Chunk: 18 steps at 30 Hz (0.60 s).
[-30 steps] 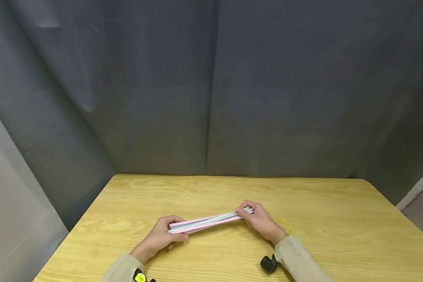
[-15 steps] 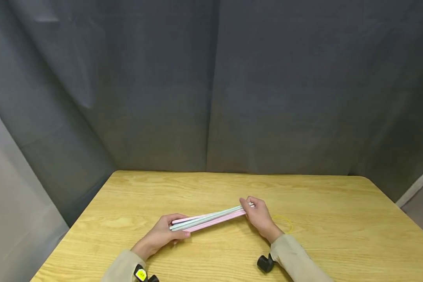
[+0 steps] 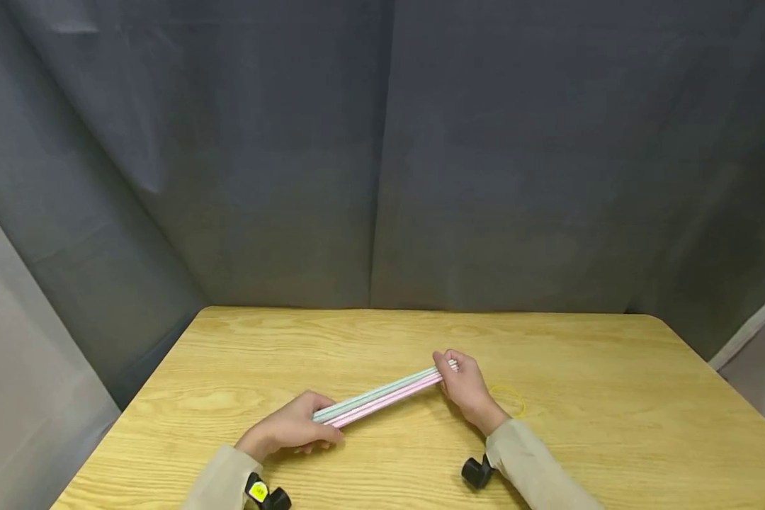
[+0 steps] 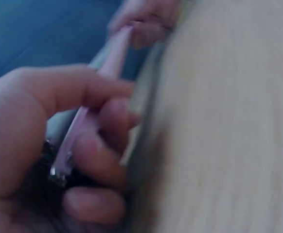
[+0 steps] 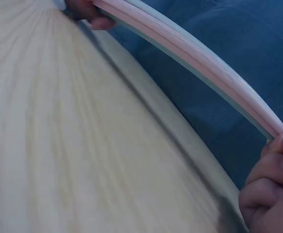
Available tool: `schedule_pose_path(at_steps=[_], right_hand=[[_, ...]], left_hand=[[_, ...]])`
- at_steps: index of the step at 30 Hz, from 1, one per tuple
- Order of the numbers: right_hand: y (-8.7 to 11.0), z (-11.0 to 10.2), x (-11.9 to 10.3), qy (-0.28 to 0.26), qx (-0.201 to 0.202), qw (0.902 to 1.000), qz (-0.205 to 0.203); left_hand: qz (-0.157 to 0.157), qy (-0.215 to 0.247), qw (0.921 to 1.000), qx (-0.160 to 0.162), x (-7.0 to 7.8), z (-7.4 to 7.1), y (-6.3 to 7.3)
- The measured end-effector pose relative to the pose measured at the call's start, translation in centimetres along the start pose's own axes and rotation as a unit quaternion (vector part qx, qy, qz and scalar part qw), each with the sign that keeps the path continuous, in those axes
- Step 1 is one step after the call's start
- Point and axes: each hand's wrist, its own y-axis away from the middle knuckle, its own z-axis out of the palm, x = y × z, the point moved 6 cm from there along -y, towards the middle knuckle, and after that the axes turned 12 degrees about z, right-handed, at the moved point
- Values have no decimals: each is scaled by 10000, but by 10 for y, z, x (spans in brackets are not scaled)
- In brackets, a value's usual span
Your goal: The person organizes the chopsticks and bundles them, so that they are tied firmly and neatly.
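A bundle of long, thin drinking straws (image 3: 382, 401), pale green and pink, stretches between both hands over the table. My left hand (image 3: 296, 423) grips its left end between thumb and fingers. At the higher right end, my right hand (image 3: 465, 386) pinches the bundle with the thumb on top. The straws lie close together side by side. In the left wrist view the pink straws (image 4: 116, 58) pass through the curled fingers (image 4: 95, 155), somewhat blurred. The right wrist view shows the bundle (image 5: 195, 58) running from one hand to the other, above the wood.
A thin yellow loop (image 3: 520, 401), like a rubber band, lies on the wooden table (image 3: 586, 382) just beyond the right wrist. Dark grey curtain (image 3: 280, 156) hangs behind the table's far edge. Each sleeve carries a black wrist camera (image 3: 477, 472).
The straws, fanned apart at the left end before, now lie tightly together. The bundle tilts more steeply, its right end raised, and the left hand has dipped slightly.
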Motion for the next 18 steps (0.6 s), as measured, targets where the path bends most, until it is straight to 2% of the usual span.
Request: schedule_pose_path(at_steps=[3, 6, 11, 14, 18], right_hand=[[2, 2, -1, -233, -218, 9995, 33], [4, 3, -4, -301, -320, 9990, -24], [9, 4, -8, -231, -516, 9984, 55], [12, 2, -11, -153, -507, 9985, 136], [12, -3, -16, -85, -256, 9996, 85]], left_hand=[[-164, 190, 9993, -292, 1, 1, 1], [-112, 214, 9991, -353, 2, 2, 1], [-156, 552, 9970, -528, -2, 9, 3], [-64, 740, 9964, -401, -3, 13, 1], [148, 730, 9972, 102, -1, 10, -6]])
